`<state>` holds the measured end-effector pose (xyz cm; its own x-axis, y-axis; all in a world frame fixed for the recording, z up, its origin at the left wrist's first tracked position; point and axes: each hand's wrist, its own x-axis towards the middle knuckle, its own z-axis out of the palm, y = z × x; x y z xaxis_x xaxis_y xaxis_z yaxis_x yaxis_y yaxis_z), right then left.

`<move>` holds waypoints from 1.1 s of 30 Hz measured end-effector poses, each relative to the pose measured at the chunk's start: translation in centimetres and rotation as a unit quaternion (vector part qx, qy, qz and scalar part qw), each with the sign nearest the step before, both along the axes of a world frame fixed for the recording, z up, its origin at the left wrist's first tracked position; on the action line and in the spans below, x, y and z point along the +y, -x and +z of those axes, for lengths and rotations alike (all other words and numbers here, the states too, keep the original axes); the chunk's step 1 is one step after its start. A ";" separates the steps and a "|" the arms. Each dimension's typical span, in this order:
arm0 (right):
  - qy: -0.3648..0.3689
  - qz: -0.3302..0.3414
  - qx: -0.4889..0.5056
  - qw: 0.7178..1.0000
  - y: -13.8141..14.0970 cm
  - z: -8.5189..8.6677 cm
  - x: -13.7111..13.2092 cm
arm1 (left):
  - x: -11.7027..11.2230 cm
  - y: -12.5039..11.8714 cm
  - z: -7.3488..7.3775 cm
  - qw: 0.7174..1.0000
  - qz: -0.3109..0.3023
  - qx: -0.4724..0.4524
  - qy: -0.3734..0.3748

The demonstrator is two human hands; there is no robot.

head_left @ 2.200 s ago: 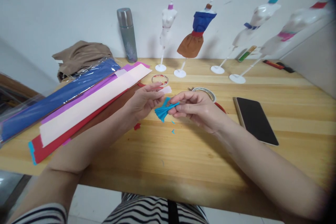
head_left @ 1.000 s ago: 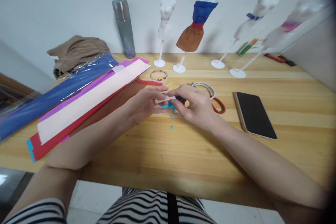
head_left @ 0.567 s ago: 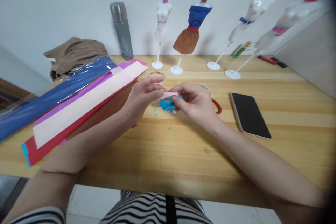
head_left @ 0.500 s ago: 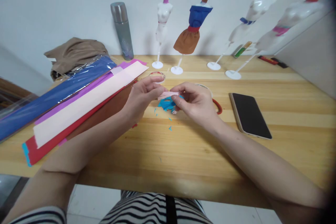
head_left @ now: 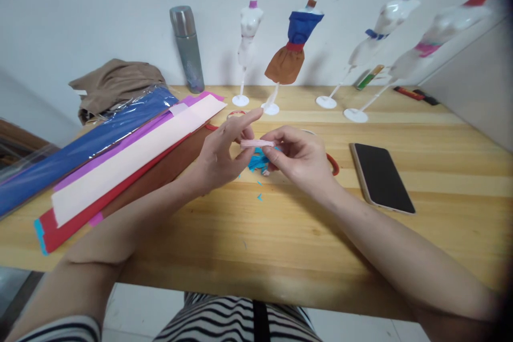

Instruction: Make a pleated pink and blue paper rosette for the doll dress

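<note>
Both hands meet above the middle of the wooden table [head_left: 280, 235]. My right hand [head_left: 298, 157] pinches a small pleated piece of blue crepe paper [head_left: 256, 160] and the end of a short pale pink strip [head_left: 256, 143]. My left hand [head_left: 222, 149] touches the strip's other end with thumb and middle finger, its index finger stretched out and pointing up toward the back. Tiny blue paper scraps [head_left: 259, 197] lie on the wood just below the hands.
Folded crepe paper sheets [head_left: 120, 157] in blue, purple, pink and red lie at left, a tan cloth [head_left: 114, 83] behind. A steel flask [head_left: 186, 48], several doll mannequins [head_left: 290, 48], a tape roll, red-handled scissors [head_left: 332, 163] and a phone [head_left: 380, 176] surround the hands.
The blue pleated piece has gone from fanned out between the hands to tucked under my right fingers, the pink strip laid across it. My left index finger has lifted and straightened.
</note>
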<state>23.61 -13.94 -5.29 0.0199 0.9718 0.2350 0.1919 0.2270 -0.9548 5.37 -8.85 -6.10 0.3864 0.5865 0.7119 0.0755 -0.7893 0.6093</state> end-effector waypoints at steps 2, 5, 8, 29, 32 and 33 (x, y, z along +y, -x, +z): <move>0.006 0.003 0.003 1.000 0.0 -0.1 0.0 | -0.2 0.0 0.0 1.000 -0.007 -0.010 -0.001; 0.008 -0.002 0.011 1.000 0.0 -0.1 0.1 | -0.3 0.0 0.0 1.000 -0.003 -0.004 0.015; 0.008 -0.017 0.031 0.999 0.0 0.0 -0.1 | -0.2 0.1 -0.2 1.000 0.023 0.004 0.019; -0.086 0.000 -0.080 0.993 1.1 -1.7 -0.9 | 0.7 0.1 -1.0 0.965 0.177 -0.019 -0.191; -0.095 0.002 -0.091 0.991 1.1 -1.8 -1.0 | 0.7 0.0 -1.0 0.959 0.189 -0.015 -0.208; -0.099 0.001 -0.094 0.991 1.1 -1.9 -1.0 | 0.7 0.0 -1.0 0.959 0.191 -0.015 -0.210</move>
<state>22.53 -14.93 -7.17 -0.0447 0.9064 0.4201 0.3606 0.4068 -0.8393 5.34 -8.13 -7.07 0.1764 0.3406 0.9235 0.3956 -0.8836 0.2504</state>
